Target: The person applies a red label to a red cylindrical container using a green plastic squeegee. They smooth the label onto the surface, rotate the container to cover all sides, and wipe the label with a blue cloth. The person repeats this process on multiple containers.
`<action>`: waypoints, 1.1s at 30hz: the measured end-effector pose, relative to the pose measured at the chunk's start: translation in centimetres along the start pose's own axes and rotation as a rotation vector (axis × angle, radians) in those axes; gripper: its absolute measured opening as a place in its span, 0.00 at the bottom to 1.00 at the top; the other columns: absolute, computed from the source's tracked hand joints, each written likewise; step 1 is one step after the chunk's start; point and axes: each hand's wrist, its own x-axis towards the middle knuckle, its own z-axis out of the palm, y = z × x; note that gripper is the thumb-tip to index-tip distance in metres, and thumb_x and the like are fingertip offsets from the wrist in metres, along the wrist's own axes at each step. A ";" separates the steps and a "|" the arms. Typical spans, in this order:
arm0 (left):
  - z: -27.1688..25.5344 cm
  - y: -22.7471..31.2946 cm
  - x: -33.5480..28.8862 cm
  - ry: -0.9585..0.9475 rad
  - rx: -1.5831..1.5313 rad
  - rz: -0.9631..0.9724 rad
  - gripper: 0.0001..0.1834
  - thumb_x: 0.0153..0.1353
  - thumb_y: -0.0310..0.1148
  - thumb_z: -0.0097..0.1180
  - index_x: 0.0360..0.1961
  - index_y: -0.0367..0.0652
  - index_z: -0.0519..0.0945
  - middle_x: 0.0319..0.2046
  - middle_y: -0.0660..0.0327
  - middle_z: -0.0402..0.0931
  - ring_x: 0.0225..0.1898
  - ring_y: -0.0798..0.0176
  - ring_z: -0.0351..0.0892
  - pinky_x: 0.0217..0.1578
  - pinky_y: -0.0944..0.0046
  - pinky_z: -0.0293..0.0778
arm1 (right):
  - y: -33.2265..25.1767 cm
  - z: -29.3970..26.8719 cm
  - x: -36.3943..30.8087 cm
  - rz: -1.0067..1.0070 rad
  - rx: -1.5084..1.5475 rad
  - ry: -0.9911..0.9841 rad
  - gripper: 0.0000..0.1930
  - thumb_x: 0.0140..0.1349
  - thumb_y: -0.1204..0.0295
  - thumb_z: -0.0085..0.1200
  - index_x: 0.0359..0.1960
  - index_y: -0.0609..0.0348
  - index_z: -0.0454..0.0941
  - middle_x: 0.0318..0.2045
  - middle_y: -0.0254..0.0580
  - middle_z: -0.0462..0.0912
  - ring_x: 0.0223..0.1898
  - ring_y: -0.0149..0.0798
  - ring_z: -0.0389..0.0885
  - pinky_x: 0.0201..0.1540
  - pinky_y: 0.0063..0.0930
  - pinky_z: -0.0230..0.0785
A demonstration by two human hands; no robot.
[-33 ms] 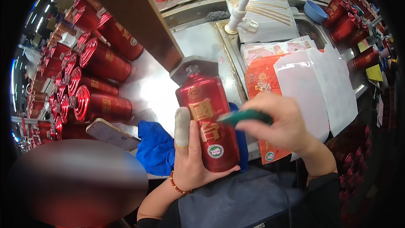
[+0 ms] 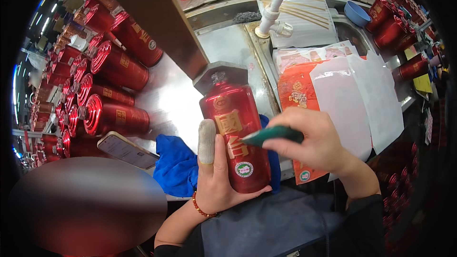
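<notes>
A glossy red bottle (image 2: 247, 166) with gold lettering and a round green-and-white sticker lies tilted in front of me, its neck pointing away. My left hand (image 2: 214, 181) grips it from the left and under its base; a pale cloth cot (image 2: 206, 141) covers one finger. In my right hand (image 2: 314, 140) is a green tapered tool (image 2: 276, 134) of a kind I cannot make out. Its tip meets the bottle's front, at the gold characters. Behind the bottle's neck stands a dark angular block (image 2: 202, 82). A blue cloth (image 2: 176, 166) lies left of my left hand.
Several red bottles (image 2: 119, 69) crowd the left side, near a phone (image 2: 126, 150). A brown post (image 2: 157, 19) rises beyond. Red and white sticker sheets (image 2: 338, 104) lie to the right, below a white pipe (image 2: 269, 19) and a blue bowl (image 2: 357, 13).
The tip of the green tool has shifted slightly left and down on the bottle's front. My left hand and the bottle stay nearly where they were.
</notes>
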 end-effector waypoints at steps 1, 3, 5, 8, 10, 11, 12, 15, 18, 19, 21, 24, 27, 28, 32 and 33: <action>0.1 0.1 -0.1 0.010 0.009 0.000 0.85 0.37 0.59 0.86 0.77 0.22 0.39 0.69 0.32 0.62 0.70 0.33 0.68 0.70 0.43 0.64 | 0.8 -0.1 0.2 0.049 -0.047 0.091 0.10 0.60 0.74 0.71 0.42 0.60 0.86 0.33 0.41 0.85 0.33 0.40 0.83 0.37 0.31 0.75; 0.4 0.1 -0.2 0.032 -0.017 0.005 0.85 0.37 0.59 0.86 0.77 0.22 0.38 0.69 0.32 0.63 0.70 0.33 0.69 0.69 0.43 0.65 | 2.8 -1.0 1.4 0.006 -0.249 0.329 0.10 0.57 0.76 0.72 0.40 0.59 0.86 0.32 0.42 0.84 0.31 0.42 0.81 0.37 0.33 0.75; 1.3 -0.6 -1.0 0.054 -0.124 -0.038 0.81 0.39 0.57 0.85 0.77 0.22 0.41 0.73 0.25 0.49 0.75 0.25 0.53 0.72 0.39 0.58 | 1.0 -1.5 1.4 -0.100 -0.271 0.253 0.11 0.55 0.78 0.72 0.39 0.60 0.86 0.31 0.41 0.84 0.31 0.42 0.81 0.36 0.34 0.74; 1.9 -0.7 -1.2 0.105 -0.183 -0.044 0.80 0.40 0.55 0.85 0.78 0.24 0.41 0.75 0.22 0.41 0.78 0.21 0.44 0.74 0.37 0.54 | 0.5 -0.8 2.3 -0.351 -0.342 0.215 0.16 0.49 0.85 0.70 0.41 0.59 0.87 0.33 0.39 0.85 0.33 0.39 0.79 0.35 0.29 0.69; 1.9 -0.6 -0.9 0.128 -0.173 -0.031 0.82 0.39 0.55 0.86 0.78 0.24 0.39 0.75 0.25 0.45 0.77 0.26 0.50 0.74 0.39 0.55 | -0.5 -0.3 2.7 -0.435 -0.421 0.200 0.18 0.45 0.86 0.69 0.41 0.58 0.88 0.35 0.39 0.85 0.34 0.41 0.79 0.36 0.31 0.69; 1.7 -0.6 -0.8 0.128 -0.155 -0.034 0.83 0.38 0.56 0.86 0.78 0.23 0.38 0.74 0.29 0.50 0.75 0.30 0.55 0.74 0.41 0.55 | -1.4 -0.3 2.7 -0.442 -0.460 0.121 0.21 0.41 0.85 0.66 0.41 0.57 0.90 0.36 0.38 0.85 0.36 0.42 0.79 0.38 0.32 0.69; 1.7 -0.6 -0.7 0.128 -0.136 -0.036 0.84 0.37 0.57 0.87 0.77 0.23 0.37 0.73 0.32 0.55 0.74 0.34 0.61 0.74 0.43 0.56 | -1.5 0.0 2.8 -0.451 -0.467 0.103 0.21 0.41 0.85 0.66 0.41 0.57 0.90 0.36 0.37 0.85 0.36 0.42 0.79 0.38 0.32 0.69; 1.7 -0.7 -0.4 0.198 -0.219 0.014 0.79 0.40 0.53 0.86 0.78 0.26 0.42 0.75 0.26 0.46 0.76 0.26 0.53 0.74 0.41 0.58 | -1.6 0.2 3.4 -0.457 -0.516 0.115 0.20 0.41 0.84 0.65 0.40 0.56 0.90 0.36 0.37 0.85 0.36 0.41 0.78 0.38 0.32 0.69; 1.9 -1.0 -0.5 0.225 -0.274 0.019 0.74 0.43 0.51 0.85 0.78 0.27 0.46 0.75 0.24 0.46 0.77 0.24 0.52 0.72 0.40 0.62 | -2.3 1.0 2.8 -0.516 -0.563 0.046 0.16 0.44 0.78 0.65 0.39 0.56 0.89 0.35 0.36 0.84 0.34 0.41 0.79 0.36 0.34 0.71; 1.9 -1.1 -0.5 0.227 -0.290 0.014 0.73 0.44 0.50 0.84 0.78 0.27 0.47 0.75 0.25 0.47 0.76 0.24 0.53 0.71 0.40 0.64 | -2.2 0.9 3.1 -0.526 -0.562 0.056 0.15 0.46 0.76 0.64 0.39 0.56 0.89 0.34 0.36 0.83 0.33 0.40 0.78 0.35 0.34 0.70; 1.8 -1.3 -0.5 0.198 -0.239 0.040 0.77 0.41 0.53 0.85 0.78 0.24 0.44 0.75 0.25 0.48 0.77 0.26 0.54 0.73 0.42 0.61 | -2.3 0.1 3.5 -0.478 -0.609 0.072 0.16 0.46 0.77 0.64 0.39 0.56 0.90 0.33 0.36 0.83 0.32 0.40 0.78 0.34 0.34 0.70; 1.7 -1.5 -0.5 0.190 -0.211 0.060 0.78 0.40 0.54 0.86 0.77 0.23 0.44 0.75 0.25 0.49 0.77 0.27 0.54 0.74 0.42 0.57 | -2.7 0.1 3.6 -0.486 -0.602 0.031 0.18 0.43 0.81 0.66 0.41 0.58 0.89 0.31 0.35 0.81 0.31 0.41 0.77 0.32 0.34 0.69; 1.9 -1.6 -0.5 0.214 -0.226 0.063 0.76 0.41 0.54 0.85 0.77 0.25 0.47 0.75 0.26 0.49 0.77 0.27 0.52 0.76 0.40 0.53 | -2.7 -0.4 4.2 -0.448 -0.652 0.071 0.19 0.42 0.82 0.66 0.41 0.58 0.89 0.30 0.35 0.82 0.31 0.41 0.76 0.31 0.34 0.68; 1.9 -1.6 -0.5 0.207 -0.237 0.062 0.76 0.41 0.54 0.85 0.78 0.25 0.47 0.75 0.26 0.49 0.77 0.27 0.52 0.76 0.40 0.53 | -2.9 -0.3 4.1 -0.455 -0.636 0.038 0.19 0.42 0.82 0.66 0.40 0.58 0.89 0.30 0.35 0.82 0.31 0.41 0.77 0.31 0.33 0.68; 1.6 -1.6 -0.5 0.213 -0.282 0.055 0.69 0.45 0.51 0.83 0.76 0.25 0.52 0.75 0.28 0.51 0.77 0.28 0.54 0.72 0.41 0.61 | -3.0 -0.5 4.1 -0.430 -0.604 -0.002 0.18 0.41 0.81 0.68 0.40 0.57 0.90 0.30 0.35 0.82 0.31 0.41 0.77 0.31 0.33 0.68; 1.6 -1.6 -0.4 0.228 -0.293 0.052 0.66 0.47 0.49 0.82 0.76 0.25 0.55 0.75 0.29 0.52 0.76 0.28 0.56 0.71 0.42 0.66 | -3.1 -0.7 4.1 -0.430 -0.616 -0.006 0.18 0.42 0.81 0.69 0.40 0.57 0.90 0.30 0.35 0.82 0.31 0.41 0.77 0.31 0.33 0.67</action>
